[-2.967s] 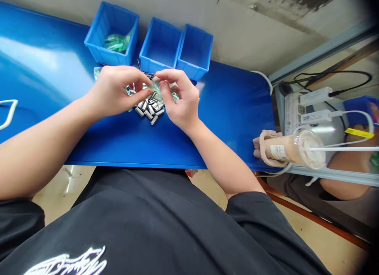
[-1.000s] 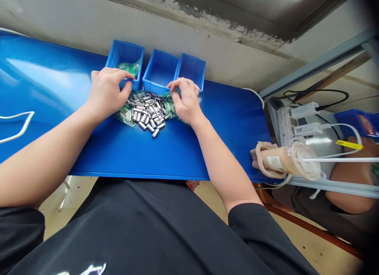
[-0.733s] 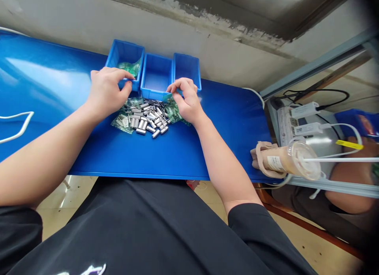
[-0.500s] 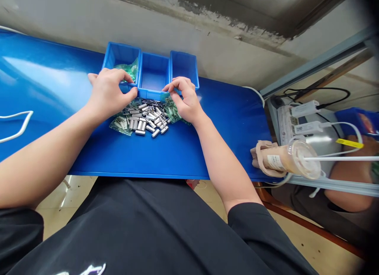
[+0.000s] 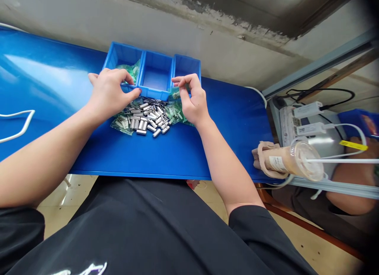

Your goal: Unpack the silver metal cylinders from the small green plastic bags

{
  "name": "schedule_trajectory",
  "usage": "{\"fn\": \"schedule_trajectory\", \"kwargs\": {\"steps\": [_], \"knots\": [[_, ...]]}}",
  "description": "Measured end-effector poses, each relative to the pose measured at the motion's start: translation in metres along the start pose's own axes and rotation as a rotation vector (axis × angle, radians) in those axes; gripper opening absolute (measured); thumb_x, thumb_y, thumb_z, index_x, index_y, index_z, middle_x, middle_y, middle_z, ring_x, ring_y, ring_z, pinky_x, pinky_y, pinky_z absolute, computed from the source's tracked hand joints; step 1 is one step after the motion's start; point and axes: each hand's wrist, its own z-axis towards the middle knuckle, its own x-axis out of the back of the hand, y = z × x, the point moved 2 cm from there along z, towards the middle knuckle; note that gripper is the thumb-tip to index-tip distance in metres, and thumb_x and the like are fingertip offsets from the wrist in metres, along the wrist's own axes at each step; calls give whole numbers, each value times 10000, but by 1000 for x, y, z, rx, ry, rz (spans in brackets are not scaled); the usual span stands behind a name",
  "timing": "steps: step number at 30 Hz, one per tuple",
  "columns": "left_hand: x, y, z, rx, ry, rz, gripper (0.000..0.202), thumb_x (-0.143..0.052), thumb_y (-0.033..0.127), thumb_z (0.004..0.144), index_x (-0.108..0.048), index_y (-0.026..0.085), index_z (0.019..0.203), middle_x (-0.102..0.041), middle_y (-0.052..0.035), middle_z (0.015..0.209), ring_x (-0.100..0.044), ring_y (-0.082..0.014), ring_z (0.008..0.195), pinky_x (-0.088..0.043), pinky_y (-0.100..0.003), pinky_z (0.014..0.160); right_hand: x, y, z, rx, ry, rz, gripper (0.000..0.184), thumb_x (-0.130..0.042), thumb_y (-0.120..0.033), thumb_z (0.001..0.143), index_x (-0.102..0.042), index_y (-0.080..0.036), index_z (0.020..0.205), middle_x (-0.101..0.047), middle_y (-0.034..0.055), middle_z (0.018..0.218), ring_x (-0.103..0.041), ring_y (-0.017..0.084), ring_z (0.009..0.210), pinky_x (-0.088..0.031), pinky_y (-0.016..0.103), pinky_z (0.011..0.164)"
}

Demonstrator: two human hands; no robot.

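Three joined blue bins stand along the wall side of the table. My left hand (image 5: 111,87) is at the left bin (image 5: 110,58), fingers hooked over its front wall and thumb outside. Inside that bin lies a green plastic bag (image 5: 134,70). In front of the middle bin (image 5: 158,74) is a pile of silver metal pieces (image 5: 148,119), with thin dark pins behind. My right hand (image 5: 194,99) pinches the upper part of a green plastic bag (image 5: 176,111) before the right bin (image 5: 186,62); its fingertips partly hide it. Another green bag (image 5: 121,124) lies left of the pile.
A drink cup with a straw (image 5: 293,160) sits in a cardboard carrier at the table's right end. Beyond are a power strip (image 5: 286,125), white adapters, cables and a metal frame. Another person's arm (image 5: 352,182) shows at far right. A white cable (image 5: 25,125) lies left.
My right hand has moved slightly right and up with the pinched part of the green bag. My left hand stays at the left bin. The view has shifted a little.
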Motion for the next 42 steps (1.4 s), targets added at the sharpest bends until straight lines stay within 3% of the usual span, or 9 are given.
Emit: {"fn": "schedule_trajectory", "kwargs": {"steps": [6, 12, 21, 27, 31, 34, 38, 42], "knots": [[0, 3, -2, 32, -49, 35, 385, -553, 640, 945, -721, 318, 1071, -764, -42, 1246, -591, -356, 1372, -297, -706, 1268, -1, -1, 0, 32, 27, 4, 188, -379, -361, 1101, -522, -242, 1127, -750, 57, 1221, -742, 176, 1217, -638, 477, 1169], [-2, -3, -2, -60, 35, -1, 348, -584, 646, 950, -723, 333, 1010, -790, -23, 1170, -624, -322, 1311, -368, -678, 1271, 0, 3, 0, 23, 34, -1, 198, -379, -383, 1102, -518, -247, 1141, -745, 46, 1207, -740, 173, 1195, -656, 477, 1135], [1, 5, -5, -13, 0, 32, 356, -550, 621, 965, -727, 312, 971, -781, -47, 1198, -614, -341, 1335, -365, -725, 1229, 0, 10, 0, 52, 23, 19, 255, -376, -444, 1108, -531, -249, 1163, -719, 46, 1166, -734, 179, 1152, -649, 474, 1126], [4, 11, -12, -51, 44, 77, 372, -547, 628, 978, -718, 298, 1014, -776, -62, 1198, -566, -365, 1411, -363, -756, 1236, 3, -3, 0, -26, 69, -18, 304, -379, -492, 1111, -553, -244, 1144, -727, 50, 1129, -744, 199, 1127, -637, 523, 1158], [8, 10, -16, -49, 120, 97, 336, -556, 574, 996, -707, 310, 1140, -720, -53, 1360, -446, -364, 1547, -321, -720, 1293, 7, -18, -2, 5, 139, -65, 391, -372, -576, 1123, -575, -241, 1127, -725, 51, 1103, -741, 210, 1118, -605, 575, 1195], [5, 8, -12, -155, 207, -1, 307, -602, 538, 998, -700, 292, 1151, -716, -46, 1347, -547, -307, 1434, -420, -612, 1271, 1, -27, -6, 26, 118, 10, 413, -375, -603, 1125, -570, -241, 1167, -731, 45, 1096, -750, 180, 1066, -655, 497, 1119], [-10, 8, -10, -458, 149, -218, 299, -585, 491, 1033, -720, 235, 1107, -757, -80, 1106, -690, -219, 1071, -588, -416, 989, -17, -33, -12, 48, 51, 142, 366, -432, -568, 1125, -535, -239, 1249, -752, 35, 1135, -762, 146, 1026, -691, 405, 1001], [-17, 11, -15, -534, 162, -246, 265, -613, 444, 1032, -736, 211, 1000, -760, -70, 961, -708, -218, 975, -580, -437, 1006, -35, -38, -20, 38, 52, 254, 321, -483, -534, 1117, -515, -238, 1237, -767, 40, 1141, -776, 141, 1039, -682, 342, 887]]}}
